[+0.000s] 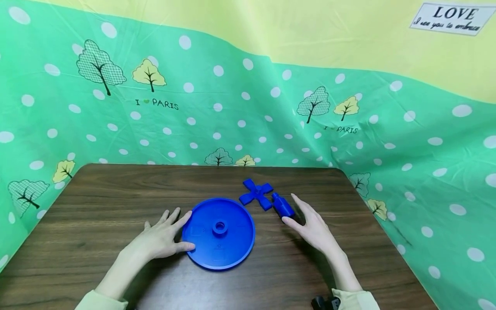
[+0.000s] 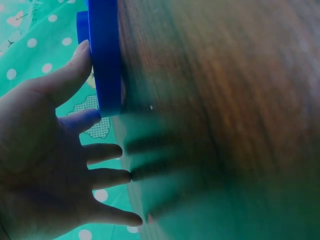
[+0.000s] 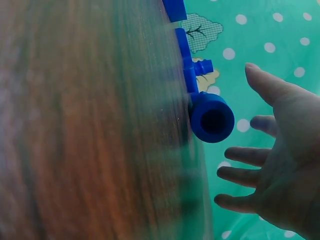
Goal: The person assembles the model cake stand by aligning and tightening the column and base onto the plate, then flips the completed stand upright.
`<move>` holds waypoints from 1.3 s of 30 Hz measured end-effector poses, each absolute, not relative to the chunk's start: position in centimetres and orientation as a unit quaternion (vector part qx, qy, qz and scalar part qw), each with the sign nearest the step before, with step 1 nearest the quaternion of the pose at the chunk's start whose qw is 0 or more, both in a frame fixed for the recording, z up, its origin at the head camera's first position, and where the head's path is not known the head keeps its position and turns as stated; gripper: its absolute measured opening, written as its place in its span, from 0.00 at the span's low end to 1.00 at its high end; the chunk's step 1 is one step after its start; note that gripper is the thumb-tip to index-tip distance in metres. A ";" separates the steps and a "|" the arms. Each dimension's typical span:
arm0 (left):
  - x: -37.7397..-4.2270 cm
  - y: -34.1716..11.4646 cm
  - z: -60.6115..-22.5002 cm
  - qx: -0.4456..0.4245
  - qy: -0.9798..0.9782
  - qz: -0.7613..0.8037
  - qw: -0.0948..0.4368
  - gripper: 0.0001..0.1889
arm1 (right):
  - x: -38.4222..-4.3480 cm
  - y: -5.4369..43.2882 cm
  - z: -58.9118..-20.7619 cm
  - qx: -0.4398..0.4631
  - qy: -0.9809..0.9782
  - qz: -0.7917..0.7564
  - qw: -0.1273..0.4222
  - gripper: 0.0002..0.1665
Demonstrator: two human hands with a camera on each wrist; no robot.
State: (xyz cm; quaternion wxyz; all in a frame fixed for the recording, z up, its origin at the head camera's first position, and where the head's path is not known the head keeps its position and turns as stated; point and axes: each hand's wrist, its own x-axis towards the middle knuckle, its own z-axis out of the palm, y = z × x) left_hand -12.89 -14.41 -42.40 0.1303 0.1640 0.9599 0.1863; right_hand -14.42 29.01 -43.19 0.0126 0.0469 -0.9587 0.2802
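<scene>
A round blue disc (image 1: 236, 243) with a raised rim and a small ring-shaped hub lies on the table. My left hand (image 1: 160, 241) is at its left edge, fingers spread and straight, with thumb and index finger touching the rim. The same disc (image 2: 106, 60) shows edge-on in the left wrist view. To the right lies a blue bottle-shaped piece (image 1: 283, 207) on its side, its hollow end (image 3: 214, 120) facing the right wrist camera. My right hand (image 1: 317, 230) reaches toward this piece with thumb and fingers apart; a gap shows in the right wrist view.
A blue four-armed cross piece (image 1: 256, 194) with a central peg lies just beyond the bottle-shaped piece. Everything rests on a dark wooden table (image 1: 116, 193). Green and yellow printed cloth (image 1: 240, 99) hangs behind and beside the table.
</scene>
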 end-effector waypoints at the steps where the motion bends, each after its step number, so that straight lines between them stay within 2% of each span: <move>1: -12.9 -14.4 -42.4 0.164 0.960 0.186 0.131 0.51 | -14.4 29.0 -43.2 0.048 -0.959 0.280 0.010 0.51; 21: -11.8 -14.0 -42.2 0.124 0.962 0.185 0.160 0.55 | -14.7 28.3 -43.6 0.089 -0.954 0.286 -0.003 0.49; 39: -10.7 -12.5 -41.8 0.105 0.961 0.183 0.176 0.56 | -14.9 27.9 -43.5 0.081 -0.955 0.283 -0.022 0.47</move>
